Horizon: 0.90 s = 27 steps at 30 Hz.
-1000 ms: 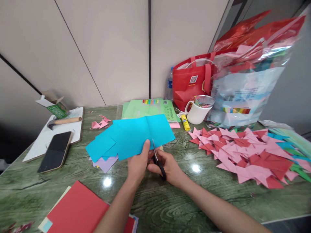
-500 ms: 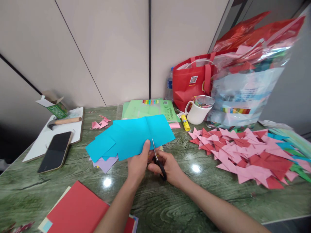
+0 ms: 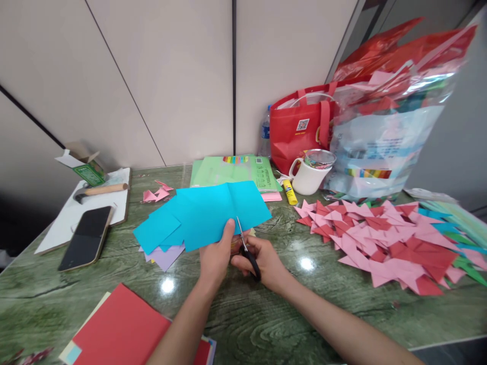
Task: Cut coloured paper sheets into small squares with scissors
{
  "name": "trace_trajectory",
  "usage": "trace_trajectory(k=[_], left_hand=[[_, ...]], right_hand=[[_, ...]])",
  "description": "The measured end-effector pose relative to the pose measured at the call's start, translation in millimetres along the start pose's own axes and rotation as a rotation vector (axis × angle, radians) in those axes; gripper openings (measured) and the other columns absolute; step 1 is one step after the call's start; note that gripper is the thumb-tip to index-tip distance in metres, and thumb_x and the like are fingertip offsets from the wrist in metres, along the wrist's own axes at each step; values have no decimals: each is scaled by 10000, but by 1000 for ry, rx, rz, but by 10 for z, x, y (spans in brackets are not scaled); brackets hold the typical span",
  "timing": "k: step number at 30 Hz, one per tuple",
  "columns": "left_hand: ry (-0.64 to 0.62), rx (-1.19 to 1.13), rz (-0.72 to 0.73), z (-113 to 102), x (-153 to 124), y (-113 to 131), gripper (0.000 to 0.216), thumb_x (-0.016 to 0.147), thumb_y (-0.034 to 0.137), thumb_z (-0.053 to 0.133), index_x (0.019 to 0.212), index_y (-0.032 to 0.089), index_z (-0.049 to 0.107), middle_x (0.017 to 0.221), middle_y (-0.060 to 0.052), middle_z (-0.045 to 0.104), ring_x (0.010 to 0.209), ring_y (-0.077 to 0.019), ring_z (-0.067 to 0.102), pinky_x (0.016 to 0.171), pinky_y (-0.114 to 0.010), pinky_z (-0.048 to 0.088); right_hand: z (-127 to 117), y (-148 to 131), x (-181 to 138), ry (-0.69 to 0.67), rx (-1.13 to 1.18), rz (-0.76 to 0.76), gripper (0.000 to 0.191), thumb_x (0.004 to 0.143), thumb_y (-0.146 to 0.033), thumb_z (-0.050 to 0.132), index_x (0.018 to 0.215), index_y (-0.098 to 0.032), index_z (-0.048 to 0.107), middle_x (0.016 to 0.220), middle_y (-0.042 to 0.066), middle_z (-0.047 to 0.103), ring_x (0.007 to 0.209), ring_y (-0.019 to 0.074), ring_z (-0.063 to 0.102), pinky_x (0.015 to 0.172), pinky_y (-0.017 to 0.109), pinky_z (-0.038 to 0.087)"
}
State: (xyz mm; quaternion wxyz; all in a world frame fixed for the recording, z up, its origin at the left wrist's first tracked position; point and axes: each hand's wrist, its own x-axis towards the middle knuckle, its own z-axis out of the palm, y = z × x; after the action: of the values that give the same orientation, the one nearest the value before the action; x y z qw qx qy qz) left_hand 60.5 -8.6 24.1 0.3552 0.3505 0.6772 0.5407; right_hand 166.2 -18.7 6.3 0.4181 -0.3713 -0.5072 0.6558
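Note:
My left hand point(image 3: 215, 257) grips a creased blue sheet of paper point(image 3: 207, 213) by its near edge, thumb on top and fingers hidden beneath. In my right hand point(image 3: 265, 263) is a pair of scissors point(image 3: 250, 257) with black handles; one blade lies over the paper along the crease. How far the cut runs cannot be made out. Smaller blue paper pieces point(image 3: 158, 230) lie at the sheet's left, overlapping it, above some purple paper point(image 3: 167, 257) on the table.
Pink and red folded paper pieces point(image 3: 384, 238) spread at right. Behind stand a white mug point(image 3: 307, 178), a glue stick point(image 3: 289, 192), a red bag point(image 3: 292, 129) and a clear plastic bag point(image 3: 384, 147). Left are a phone point(image 3: 85, 237), a hammer point(image 3: 102, 190) and red paper point(image 3: 122, 327).
The right end of the blue sheet has dipped slightly and shifted a little left. Both hands keep nearly the same place and grip.

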Motion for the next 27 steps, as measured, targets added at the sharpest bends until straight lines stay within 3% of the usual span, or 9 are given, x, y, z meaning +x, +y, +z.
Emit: trace_trajectory(k=[3,9,14,22,27], left_hand=[[-12,41,24,4,1,-14,427,641,510,599,883,162,653,981,-94,661,996,-253,563,949,-388,349],[10,48,27,32,-19,-38,374,619,436,654,901,190,652,1042,-73,643,1040,-245,538,963,-383,339],[-17,38,13,42,-29,-42,326,626,415,653,862,191,660,1010,-70,656,1026,-248,548,959,-395,345],[-13,22,36,28,-47,-12,374,625,398,663,918,166,648,1055,-78,640,1033,-220,548,959,-339,356],[-3,-5,30,36,-43,-42,427,613,427,665,944,159,639,1068,-87,633,1040,-233,542,965,-366,347]], right_hand=[[-4,-5,3,-2,23,-18,394,541,-426,746,728,-153,533,502,-51,532,393,71,437,393,202,348],[-35,-50,13,31,38,-38,461,463,-410,789,760,-165,537,706,22,649,644,169,611,646,291,490],[-47,-31,18,44,19,-32,452,457,-428,785,721,-173,521,727,37,664,680,196,625,652,309,503],[-46,-29,21,48,31,-36,437,475,-407,783,719,-166,513,697,16,638,605,149,589,618,274,492],[-53,-8,18,46,9,-53,434,503,-407,773,764,-160,530,686,14,626,590,143,572,598,271,485]])
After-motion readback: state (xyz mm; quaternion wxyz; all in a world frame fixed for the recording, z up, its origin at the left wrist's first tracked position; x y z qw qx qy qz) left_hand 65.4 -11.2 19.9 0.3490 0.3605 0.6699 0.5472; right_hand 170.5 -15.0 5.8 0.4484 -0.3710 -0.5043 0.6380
